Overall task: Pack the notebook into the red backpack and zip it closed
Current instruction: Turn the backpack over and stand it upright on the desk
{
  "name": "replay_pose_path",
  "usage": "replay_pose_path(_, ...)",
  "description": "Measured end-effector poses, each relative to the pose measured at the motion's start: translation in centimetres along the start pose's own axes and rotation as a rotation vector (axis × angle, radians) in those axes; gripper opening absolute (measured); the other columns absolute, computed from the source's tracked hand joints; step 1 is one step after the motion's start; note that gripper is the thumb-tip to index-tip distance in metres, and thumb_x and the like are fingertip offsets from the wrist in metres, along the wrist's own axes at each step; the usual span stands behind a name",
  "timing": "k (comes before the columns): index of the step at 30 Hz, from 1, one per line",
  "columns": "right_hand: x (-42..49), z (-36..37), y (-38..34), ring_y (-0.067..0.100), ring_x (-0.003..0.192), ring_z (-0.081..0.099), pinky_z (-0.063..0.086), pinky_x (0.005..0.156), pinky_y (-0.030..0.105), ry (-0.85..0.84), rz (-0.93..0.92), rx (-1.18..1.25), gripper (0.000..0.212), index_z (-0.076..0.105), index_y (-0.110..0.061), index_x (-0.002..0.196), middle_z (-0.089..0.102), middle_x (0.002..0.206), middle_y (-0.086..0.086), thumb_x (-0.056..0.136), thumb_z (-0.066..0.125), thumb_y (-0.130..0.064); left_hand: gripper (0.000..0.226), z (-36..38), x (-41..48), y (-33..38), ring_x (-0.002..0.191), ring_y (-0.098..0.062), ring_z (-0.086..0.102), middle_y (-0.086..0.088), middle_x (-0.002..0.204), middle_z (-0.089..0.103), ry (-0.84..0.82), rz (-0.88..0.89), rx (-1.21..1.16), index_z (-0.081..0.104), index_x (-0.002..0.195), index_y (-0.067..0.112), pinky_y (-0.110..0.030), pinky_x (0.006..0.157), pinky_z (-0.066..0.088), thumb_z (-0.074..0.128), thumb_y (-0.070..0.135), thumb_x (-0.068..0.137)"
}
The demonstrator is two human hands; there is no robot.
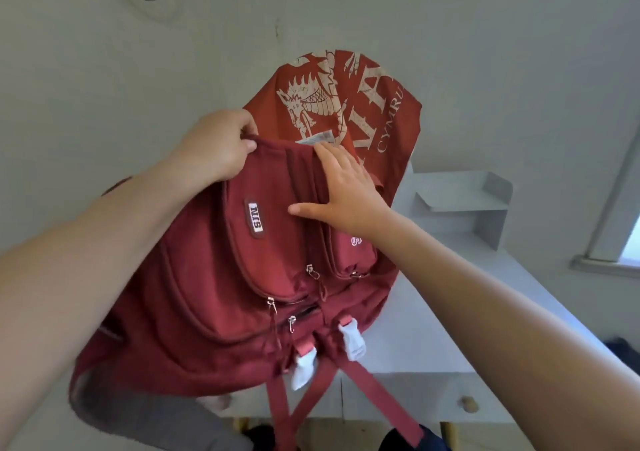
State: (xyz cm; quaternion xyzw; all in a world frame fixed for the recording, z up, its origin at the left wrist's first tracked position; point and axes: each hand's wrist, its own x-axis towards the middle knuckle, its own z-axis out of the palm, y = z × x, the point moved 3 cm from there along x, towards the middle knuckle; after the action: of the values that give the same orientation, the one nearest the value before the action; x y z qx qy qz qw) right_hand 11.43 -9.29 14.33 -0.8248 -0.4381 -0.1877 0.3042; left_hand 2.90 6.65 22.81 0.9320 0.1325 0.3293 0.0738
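The red backpack point(221, 298) lies on the grey desk point(433, 339), its front pockets facing me and its straps hanging over the near edge. My left hand point(221, 145) pinches the fabric at the bag's far top edge. My right hand point(343, 190) rests flat on the upper front of the bag, fingers spread. Several metal zipper pulls point(292, 322) sit low on the front, and one short zipper there is partly open. A bit of printed paper point(317, 137) shows just past the bag's top edge. I cannot see a notebook.
A red cloth with a white dragon print point(346, 104) hangs behind the bag. A small grey shelf point(474, 201) stands on the desk at the right, near a window sill point(609, 267). A drawer knob point(468, 404) sits on the desk front. A wall is close behind.
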Motion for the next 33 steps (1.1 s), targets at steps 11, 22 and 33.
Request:
replay_pose_path(11,3.2,-3.0,0.6,0.027,0.119,0.051,0.045,0.097,0.047,0.068,0.021,-0.003,0.093,0.04,-0.013,0.132,0.049,0.132,0.006,0.066,0.062,-0.076,0.014,-0.7,3.4,3.9,0.103,-0.032,0.059,-0.013,0.108,0.067,0.029,0.169,0.017,0.066,0.097,0.011,-0.04,0.089,0.044,0.061,0.006,0.085)
replay_pose_path(22,4.7,-3.7,1.9,0.014,0.08,0.057,0.048,0.072,0.039,0.242,0.082,0.186,0.038,0.052,-0.023,0.083,0.059,0.083,-0.006,0.082,0.058,-0.06,0.016,0.4,4.5,6.7,0.097,-0.026,0.061,-0.005,0.101,0.069,0.041,0.272,-0.06,0.066,0.093,0.014,-0.041,0.086,0.048,0.06,0.004,0.082)
replay_pose_path(33,2.8,-2.5,3.1,-0.001,0.06,0.047,0.034,0.06,0.023,0.692,0.375,0.623,0.031,0.04,-0.037,0.064,0.049,0.064,-0.018,0.088,0.059,-0.042,0.018,0.6,5.5,10.2,0.109,-0.022,0.057,0.005,0.11,0.066,0.2,0.281,0.061,0.065,0.099,0.025,-0.042,0.091,0.034,0.063,0.032,0.083)
